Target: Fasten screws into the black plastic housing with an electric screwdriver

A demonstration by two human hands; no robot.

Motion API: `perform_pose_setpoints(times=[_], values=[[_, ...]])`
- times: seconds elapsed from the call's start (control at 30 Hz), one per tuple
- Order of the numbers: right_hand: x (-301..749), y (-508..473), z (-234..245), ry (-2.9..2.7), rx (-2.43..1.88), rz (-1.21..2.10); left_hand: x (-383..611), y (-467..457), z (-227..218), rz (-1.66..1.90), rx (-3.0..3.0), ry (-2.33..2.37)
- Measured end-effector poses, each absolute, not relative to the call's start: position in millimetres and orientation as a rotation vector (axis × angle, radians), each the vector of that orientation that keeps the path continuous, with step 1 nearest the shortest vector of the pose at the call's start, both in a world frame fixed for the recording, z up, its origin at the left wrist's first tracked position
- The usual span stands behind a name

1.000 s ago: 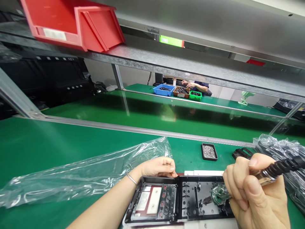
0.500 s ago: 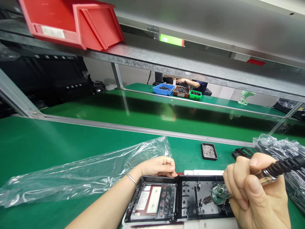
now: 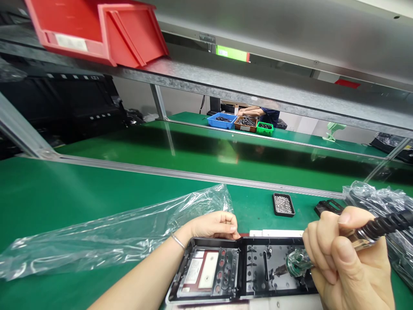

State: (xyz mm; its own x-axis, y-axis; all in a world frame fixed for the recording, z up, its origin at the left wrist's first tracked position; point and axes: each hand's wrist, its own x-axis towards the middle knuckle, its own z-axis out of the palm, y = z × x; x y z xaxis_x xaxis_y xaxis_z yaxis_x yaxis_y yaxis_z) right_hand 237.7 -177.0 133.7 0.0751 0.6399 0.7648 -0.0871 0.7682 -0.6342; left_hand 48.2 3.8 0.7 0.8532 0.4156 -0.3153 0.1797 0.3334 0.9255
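Observation:
My right hand (image 3: 351, 258) is wrapped round an electric screwdriver (image 3: 297, 261) with a clear body and a black ribbed cable end. Its tip points down into the right part of a black plastic housing (image 3: 241, 267). Whether the tip touches a screw is too small to make out. At the housing's far rim, my left hand (image 3: 214, 224) has its fingers curled and pressed against the edge, partly hiding the grip. Through the left part of the housing shows a dark red and white surface with a pale label.
A small black tray of tiny metal screws (image 3: 283, 204) stands behind the housing. Clear plastic film (image 3: 129, 232) lies to the left, bagged black parts (image 3: 383, 215) to the right. Overhead runs a metal shelf with a red bin (image 3: 132, 36). Beyond are a co-worker's arms (image 3: 253, 112).
Both my hands, the screwdriver and the housing stay practically where they were. In the background, the co-worker's arms have moved slightly down and left by the bins.

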Motion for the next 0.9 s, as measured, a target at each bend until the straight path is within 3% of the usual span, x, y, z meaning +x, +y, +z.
perform_pose_setpoints(times=[0.9], values=[[238.8,-176.1,131.7,-1.394,-0.478,0.595,48.3,3.9,1.3,0.167,1.267,0.547]])
